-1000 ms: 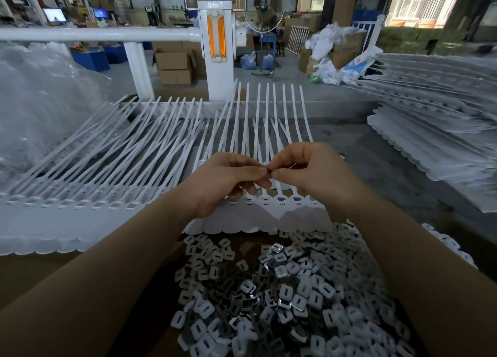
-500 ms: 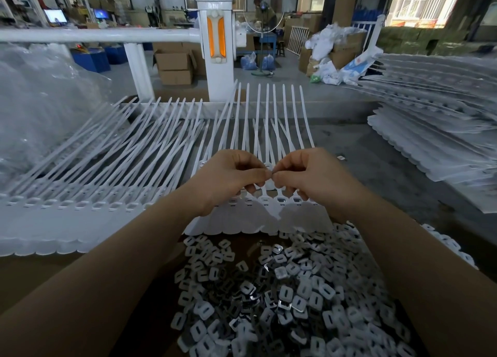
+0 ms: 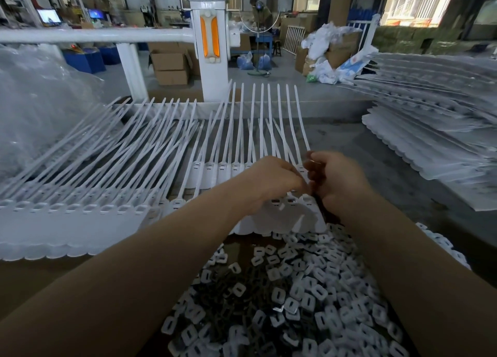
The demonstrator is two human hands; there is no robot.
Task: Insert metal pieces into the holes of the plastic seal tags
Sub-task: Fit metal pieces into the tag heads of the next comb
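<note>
Your left hand [image 3: 271, 179] steadies the tags [image 3: 282, 208] at the table's near edge; your right hand [image 3: 336, 179] is curled, what it grips hidden, probably a metal piece.

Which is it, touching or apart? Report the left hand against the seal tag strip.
Cannot tell. In the head view the left hand overlaps the seal tag strip, but motion blur hides any contact or gap.
</note>
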